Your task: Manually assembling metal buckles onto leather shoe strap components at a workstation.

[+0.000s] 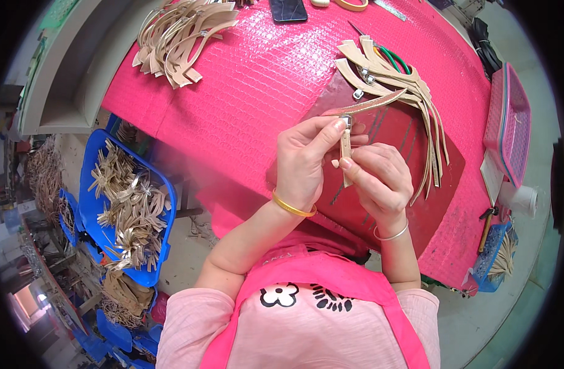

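Above the dark red mat [439,169], a narrow beige strap [346,147] with a small silver buckle [346,121] is between my two hands. My left hand [305,157] pinches it near the buckle, thumb beside the metal. Fingers closed, my right hand [383,178] holds the strap lower down, at its hanging end. A loose length of the strap seems to arch from the buckle toward the far right. Just beyond lies a bundle of beige straps [420,92], some with silver buckles, fanned over the mat's edge. My fingers partly hide the strap.
More beige straps [177,43] are heaped at the table's far left, near a dark phone [288,9]. A blue tub [166,237] full of strap bunches stands left of the pink table [233,104]. On the right are a pink basket [509,117], a hammer [487,230] and a blue basket [488,249].
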The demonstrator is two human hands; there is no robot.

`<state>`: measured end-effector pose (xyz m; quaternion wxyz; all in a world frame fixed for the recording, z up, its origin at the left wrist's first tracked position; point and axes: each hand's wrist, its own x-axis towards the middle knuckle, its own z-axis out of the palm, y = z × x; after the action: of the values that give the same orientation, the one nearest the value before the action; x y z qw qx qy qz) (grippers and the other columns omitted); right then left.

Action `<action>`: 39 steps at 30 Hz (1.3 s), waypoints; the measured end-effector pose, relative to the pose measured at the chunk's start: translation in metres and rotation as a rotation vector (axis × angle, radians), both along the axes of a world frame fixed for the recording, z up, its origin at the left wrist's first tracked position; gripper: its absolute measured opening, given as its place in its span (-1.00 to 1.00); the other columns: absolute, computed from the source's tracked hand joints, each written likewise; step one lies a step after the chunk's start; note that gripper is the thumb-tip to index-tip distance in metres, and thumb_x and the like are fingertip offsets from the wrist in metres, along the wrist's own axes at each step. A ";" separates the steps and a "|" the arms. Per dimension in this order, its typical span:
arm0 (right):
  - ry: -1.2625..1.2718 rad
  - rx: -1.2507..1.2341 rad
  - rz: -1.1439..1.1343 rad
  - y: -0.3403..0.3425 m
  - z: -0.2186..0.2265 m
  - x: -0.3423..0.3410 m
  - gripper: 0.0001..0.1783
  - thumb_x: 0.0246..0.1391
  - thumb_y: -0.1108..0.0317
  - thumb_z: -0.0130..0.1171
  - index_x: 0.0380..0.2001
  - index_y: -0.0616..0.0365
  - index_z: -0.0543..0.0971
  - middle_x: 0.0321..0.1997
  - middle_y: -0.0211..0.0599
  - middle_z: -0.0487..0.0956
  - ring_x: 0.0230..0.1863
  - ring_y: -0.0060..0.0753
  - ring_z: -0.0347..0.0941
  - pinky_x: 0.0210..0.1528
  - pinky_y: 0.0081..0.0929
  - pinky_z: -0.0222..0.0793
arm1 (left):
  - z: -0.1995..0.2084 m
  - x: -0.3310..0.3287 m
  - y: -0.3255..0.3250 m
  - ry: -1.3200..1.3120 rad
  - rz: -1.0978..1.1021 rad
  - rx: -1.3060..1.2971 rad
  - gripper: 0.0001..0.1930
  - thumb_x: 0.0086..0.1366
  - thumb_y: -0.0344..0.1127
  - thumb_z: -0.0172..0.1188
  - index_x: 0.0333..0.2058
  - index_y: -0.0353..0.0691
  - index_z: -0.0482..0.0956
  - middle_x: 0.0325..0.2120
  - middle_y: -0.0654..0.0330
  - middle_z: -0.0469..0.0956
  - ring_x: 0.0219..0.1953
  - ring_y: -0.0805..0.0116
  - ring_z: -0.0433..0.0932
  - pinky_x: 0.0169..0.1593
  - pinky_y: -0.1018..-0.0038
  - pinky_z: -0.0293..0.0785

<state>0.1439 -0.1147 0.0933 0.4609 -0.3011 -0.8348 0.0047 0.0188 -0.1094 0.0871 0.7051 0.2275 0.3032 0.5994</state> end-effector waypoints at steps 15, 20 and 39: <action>0.492 -0.522 -0.171 -0.005 0.007 -0.013 -0.85 -0.28 0.61 0.13 -0.51 0.23 0.48 -0.57 -0.31 0.45 -0.56 -0.49 0.40 -0.54 -0.71 0.28 | -0.008 0.001 -0.005 0.237 0.072 0.155 -0.83 0.16 -0.40 0.00 -0.35 -0.40 0.47 -0.55 0.21 0.47 -0.53 0.56 0.43 -0.47 0.70 0.33; 0.762 -0.761 -0.170 0.007 0.005 -0.016 -0.92 -0.11 0.50 0.12 -0.53 0.30 0.45 -0.60 -0.49 0.44 -0.57 -0.78 0.30 -0.54 -0.82 0.22 | -0.007 -0.003 -0.013 0.351 0.058 0.246 -0.79 0.16 -0.37 0.01 -0.29 -0.38 0.48 -0.64 0.32 0.40 -0.64 0.66 0.25 -0.57 0.73 0.16; 1.242 -1.246 0.273 -0.003 0.003 -0.023 -0.85 0.00 0.35 0.02 -0.49 0.22 0.42 -0.56 -0.32 0.47 -0.74 -0.57 0.29 -0.68 -0.73 0.16 | 0.010 -0.023 -0.006 0.627 0.071 0.239 -0.80 0.09 -0.55 0.04 -0.27 -0.45 0.46 -0.41 0.17 0.51 -0.34 0.52 0.47 -0.26 0.65 0.38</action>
<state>0.1205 -0.1176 0.0965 0.5783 -0.3380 -0.3086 0.6753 -0.0041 -0.1153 0.0967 0.5246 0.4711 0.4408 0.5555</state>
